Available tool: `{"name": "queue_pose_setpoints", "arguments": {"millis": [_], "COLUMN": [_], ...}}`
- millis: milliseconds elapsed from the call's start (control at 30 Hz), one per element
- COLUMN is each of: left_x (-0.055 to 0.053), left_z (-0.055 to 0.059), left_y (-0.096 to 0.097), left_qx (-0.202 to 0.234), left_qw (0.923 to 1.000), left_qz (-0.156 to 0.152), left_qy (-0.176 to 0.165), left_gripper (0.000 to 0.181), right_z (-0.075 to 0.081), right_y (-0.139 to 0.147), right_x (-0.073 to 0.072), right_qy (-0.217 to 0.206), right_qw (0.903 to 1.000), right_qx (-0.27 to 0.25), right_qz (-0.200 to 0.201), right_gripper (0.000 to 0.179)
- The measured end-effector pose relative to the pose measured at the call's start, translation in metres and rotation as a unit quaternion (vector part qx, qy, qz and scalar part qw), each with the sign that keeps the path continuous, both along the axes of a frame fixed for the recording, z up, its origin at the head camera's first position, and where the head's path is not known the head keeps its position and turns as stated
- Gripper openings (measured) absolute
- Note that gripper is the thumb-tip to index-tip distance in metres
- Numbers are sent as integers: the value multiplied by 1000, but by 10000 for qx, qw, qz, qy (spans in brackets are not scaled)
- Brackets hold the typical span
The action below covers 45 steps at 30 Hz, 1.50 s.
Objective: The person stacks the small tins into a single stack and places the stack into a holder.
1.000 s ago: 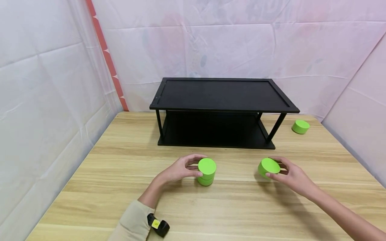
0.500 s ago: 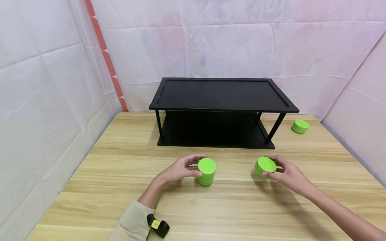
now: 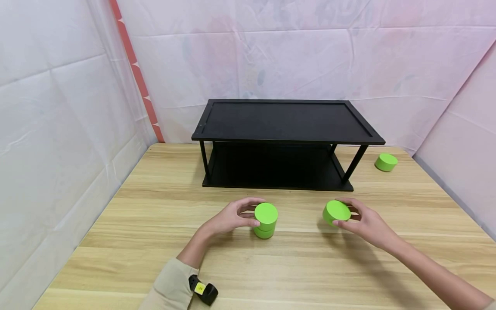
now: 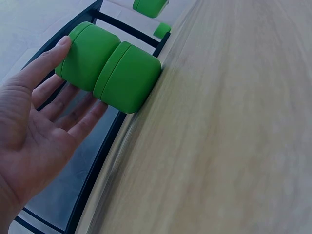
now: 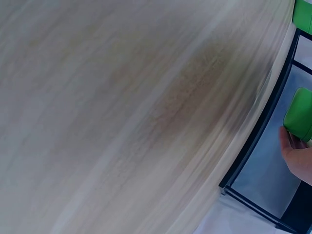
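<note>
In the head view two round green lidded tins stand stacked on the table in front of the shelf. My left hand (image 3: 235,215) has its thumb and fingers around the upper tin (image 3: 266,214), which rests on the lower tin (image 3: 264,233). The left wrist view shows the lid seams on both the upper tin (image 4: 92,56) and the lower tin (image 4: 129,78). To the right, my right hand (image 3: 368,224) grips another green tin (image 3: 336,211) between thumb and fingers, slightly tilted, with a shadow on the table below it. The right wrist view catches only part of this tin (image 5: 300,114).
A black two-tier shelf (image 3: 286,122) stands at the back middle of the wooden table (image 3: 271,275). One more green tin (image 3: 385,162) sits to its right, near the back edge. White cloth walls (image 3: 66,129) enclose the table at the sides and back.
My right hand has moved left with its tin, toward the stack, and a little away from me. The left hand and the stacked tins have stayed in place.
</note>
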<state>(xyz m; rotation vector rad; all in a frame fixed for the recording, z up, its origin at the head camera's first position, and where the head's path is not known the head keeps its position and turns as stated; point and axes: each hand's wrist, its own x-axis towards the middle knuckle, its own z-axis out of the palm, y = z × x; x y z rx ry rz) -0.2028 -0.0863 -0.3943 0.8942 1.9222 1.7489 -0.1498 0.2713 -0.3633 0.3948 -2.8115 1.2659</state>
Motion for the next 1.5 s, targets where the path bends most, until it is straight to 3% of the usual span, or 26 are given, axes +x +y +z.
{"name": "queue_pose_setpoints", "arguments": {"millis": [1500], "left_x": [0], "left_z": [-1], "left_y": [-1], "left_qx": [25], "left_qw": [10000], "left_qz": [-91], "left_qy": [19], "left_gripper": [59], "right_z": [5], "right_y": [-25], "right_x": [-6], "right_qy": [109], "right_qw": [9995], "right_qx": [-33], "right_qz": [291], "right_gripper": [59]}}
